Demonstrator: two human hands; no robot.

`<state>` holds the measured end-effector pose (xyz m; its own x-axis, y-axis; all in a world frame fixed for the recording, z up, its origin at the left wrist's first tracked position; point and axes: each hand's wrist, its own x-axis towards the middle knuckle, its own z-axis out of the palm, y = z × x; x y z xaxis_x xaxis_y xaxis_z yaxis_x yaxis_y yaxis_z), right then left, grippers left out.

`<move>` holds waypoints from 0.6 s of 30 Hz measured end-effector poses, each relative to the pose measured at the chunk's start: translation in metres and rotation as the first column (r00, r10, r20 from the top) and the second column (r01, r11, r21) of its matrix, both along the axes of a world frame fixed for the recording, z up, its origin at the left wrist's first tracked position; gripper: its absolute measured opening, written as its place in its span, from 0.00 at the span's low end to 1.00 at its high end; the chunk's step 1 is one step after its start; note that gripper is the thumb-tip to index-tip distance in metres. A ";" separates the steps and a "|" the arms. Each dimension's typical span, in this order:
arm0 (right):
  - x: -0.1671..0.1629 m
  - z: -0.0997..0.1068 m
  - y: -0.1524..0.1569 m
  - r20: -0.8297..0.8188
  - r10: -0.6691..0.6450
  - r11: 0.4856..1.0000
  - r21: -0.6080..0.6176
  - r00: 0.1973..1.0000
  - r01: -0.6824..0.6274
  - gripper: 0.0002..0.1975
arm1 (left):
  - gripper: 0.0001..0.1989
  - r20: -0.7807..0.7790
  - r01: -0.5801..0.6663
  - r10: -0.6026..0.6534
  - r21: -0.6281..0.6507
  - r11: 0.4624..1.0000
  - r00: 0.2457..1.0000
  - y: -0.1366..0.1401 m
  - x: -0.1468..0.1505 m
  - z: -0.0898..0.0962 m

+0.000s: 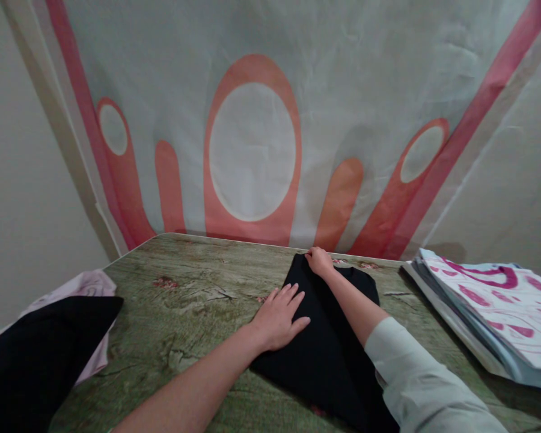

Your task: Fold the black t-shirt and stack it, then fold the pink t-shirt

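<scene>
A folded black garment [318, 367] lies on the wood-patterned table, right of the middle. My left hand [279, 319] rests flat on its left side, with the fingers stretched out and the thumb apart. At the far edge of the cloth, near the table's back edge, my right hand [319, 262] has its fingers closed on the garment's top corner. The right forearm, in a pale sleeve, crosses over the cloth and hides part of its right side. A neckline or fold shows on the far right of the garment.
To the right stands a stack of folded garments [505, 313], the top one white with pink print. Black cloth [49, 343] lies over a pale pink garment [100, 282] at the left. Behind the table [184, 325] hangs a grey sheet with orange-red shapes [252, 150].
</scene>
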<state>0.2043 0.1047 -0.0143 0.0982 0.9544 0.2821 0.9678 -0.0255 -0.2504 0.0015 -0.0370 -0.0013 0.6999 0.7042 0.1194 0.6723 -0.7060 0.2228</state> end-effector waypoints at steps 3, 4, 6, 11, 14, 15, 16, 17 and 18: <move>-0.003 0.002 -0.008 0.011 0.003 0.999 0.041 1.000 -0.004 0.12 | 0.30 -0.001 -0.005 0.005 -0.001 1.000 1.000 0.000 0.000 0.000; -0.006 0.003 -0.012 0.016 0.016 0.998 0.057 1.000 -0.017 0.12 | 0.30 -0.003 -0.008 0.008 -0.002 1.000 1.000 -0.001 0.000 0.001; -0.011 0.006 -0.023 0.029 0.062 0.995 0.078 0.998 -0.064 0.12 | 0.30 -0.005 -0.014 0.014 -0.005 1.000 1.000 -0.001 0.000 0.001; -0.022 0.000 -0.048 0.110 0.298 0.951 0.057 0.948 -0.305 0.18 | 0.30 -0.004 -0.024 0.024 0.001 1.000 1.000 -0.001 0.001 -0.001; -0.019 -0.010 -0.054 0.098 0.320 0.946 -0.087 0.942 -0.312 0.24 | 0.30 0.002 -0.020 0.020 -0.002 1.000 1.000 -0.001 0.002 -0.001; -0.017 -0.012 -0.054 0.088 0.308 0.946 -0.134 0.947 -0.295 0.27 | 0.30 0.005 -0.019 0.019 -0.004 1.000 1.000 -0.001 0.001 -0.001; -0.015 -0.014 -0.054 0.081 0.293 0.947 -0.165 0.953 -0.277 0.29 | 0.30 0.008 -0.021 0.021 -0.007 1.000 1.000 -0.001 0.001 0.000; -0.013 -0.015 -0.054 0.077 0.282 0.948 -0.179 0.956 -0.265 0.31 | 0.30 0.010 -0.023 0.023 -0.010 1.000 1.000 -0.001 0.001 0.000; -0.011 -0.016 -0.053 0.075 0.277 0.948 -0.182 0.958 -0.260 0.32 | 0.30 0.014 -0.025 0.025 -0.013 1.000 1.000 -0.001 0.001 0.000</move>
